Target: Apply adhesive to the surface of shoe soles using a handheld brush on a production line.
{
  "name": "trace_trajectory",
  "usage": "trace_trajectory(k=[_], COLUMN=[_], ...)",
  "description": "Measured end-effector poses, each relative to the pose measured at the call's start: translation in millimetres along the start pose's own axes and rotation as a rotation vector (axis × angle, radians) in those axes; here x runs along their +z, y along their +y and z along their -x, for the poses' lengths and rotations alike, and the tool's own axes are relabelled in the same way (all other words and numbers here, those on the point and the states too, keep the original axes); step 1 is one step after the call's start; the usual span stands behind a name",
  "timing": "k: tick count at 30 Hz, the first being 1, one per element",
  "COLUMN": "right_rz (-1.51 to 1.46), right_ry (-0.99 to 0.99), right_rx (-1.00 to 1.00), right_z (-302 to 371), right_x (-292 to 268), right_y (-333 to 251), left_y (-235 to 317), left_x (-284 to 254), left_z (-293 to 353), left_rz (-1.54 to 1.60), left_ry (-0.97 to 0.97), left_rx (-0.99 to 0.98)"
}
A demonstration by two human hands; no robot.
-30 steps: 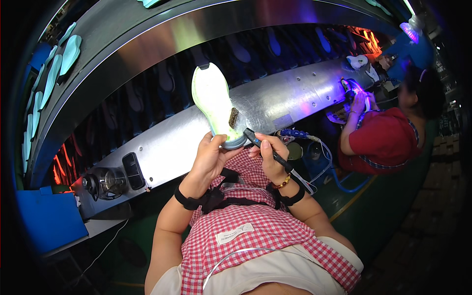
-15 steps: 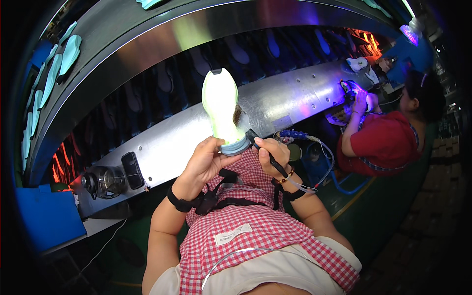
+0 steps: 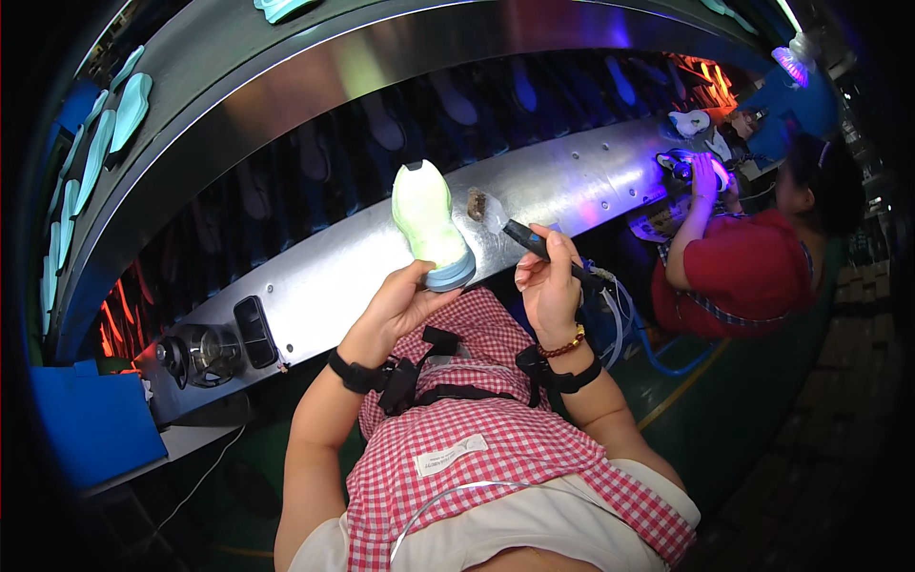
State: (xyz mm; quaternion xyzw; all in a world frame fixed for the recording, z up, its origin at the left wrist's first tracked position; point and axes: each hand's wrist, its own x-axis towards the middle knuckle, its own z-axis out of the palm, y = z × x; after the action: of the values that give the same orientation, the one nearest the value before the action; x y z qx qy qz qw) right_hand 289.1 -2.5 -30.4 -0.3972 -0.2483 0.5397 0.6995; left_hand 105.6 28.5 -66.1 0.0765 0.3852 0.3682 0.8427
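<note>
My left hand [image 3: 405,300] is closed on the heel end of a pale green shoe sole [image 3: 423,210], thumb on top. The sole has a grey-blue heel edge and a small black patch at its toe. Between the fingers of my right hand [image 3: 553,291] is a brush [image 3: 527,237] with a black handle and brown bristles. The brush head is apart from the sole, to its right. Clear tubing hangs behind my right wrist.
A metal bench [image 3: 334,257] runs across in front of me, bearing a glass jug [image 3: 212,355] and a black tray [image 3: 255,329]. A conveyor [image 3: 200,57] carries turquoise soles [image 3: 131,110]. At right, a co-worker in red [image 3: 739,276] handles a shoe under purple light.
My right hand has moved the brush away from the sole, to the right. The sole has dropped slightly toward me and turned a little. The co-worker's hands have shifted.
</note>
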Motion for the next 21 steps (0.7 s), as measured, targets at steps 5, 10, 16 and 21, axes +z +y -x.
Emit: trace_trajectory(k=[5, 10, 16, 21], right_rz=[-0.068, -0.064, -0.020, 0.183], right_ry=[0.029, 0.031, -0.003, -0.068], right_rx=[0.065, 0.098, 0.011, -0.158], right_z=[-3.4, -5.6, -2.2, 2.0], right_x=[-2.1, 13.3, 1.6, -1.4], right_y=[13.2, 10.6, 9.6, 13.1], left_y=[-17.8, -19.9, -16.7, -18.0], left_x=[7.7, -40.4, 9.2, 54.5], left_z=[-49.5, -131.8, -69.5, -7.8], left_rz=[0.044, -0.202, -0.891, -0.302], left_ry=[0.051, 0.020, -0.008, -0.159], left_rx=[-0.035, -0.027, 0.248, 0.306])
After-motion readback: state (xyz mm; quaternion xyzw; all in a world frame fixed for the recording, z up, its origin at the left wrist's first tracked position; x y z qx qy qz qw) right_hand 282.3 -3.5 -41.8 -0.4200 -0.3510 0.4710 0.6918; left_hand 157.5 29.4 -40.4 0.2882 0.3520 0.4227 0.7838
